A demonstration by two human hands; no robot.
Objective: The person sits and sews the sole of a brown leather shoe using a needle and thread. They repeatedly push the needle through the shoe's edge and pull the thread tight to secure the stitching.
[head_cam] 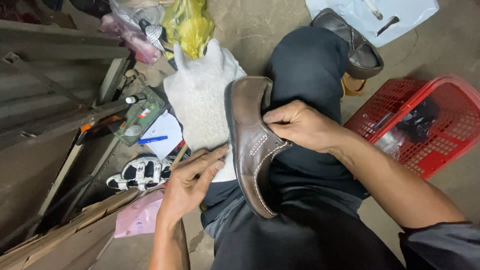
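Both hands on brown shoe point(252, 145) — knee-propped.

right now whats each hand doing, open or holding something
Left hand: open, fingers flat against the sole edge of the brown loafer.
Right hand: shut on the brown loafer, pinching its opening rim.

red basket point(440, 125): cut off right | basket contents: unclear | second shoe point(350, 42): partly behind knee

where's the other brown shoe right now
In the head view the second brown shoe lies on the floor at the upper right, just beyond the person's knee, between the pale blue plastic bag and the red basket.
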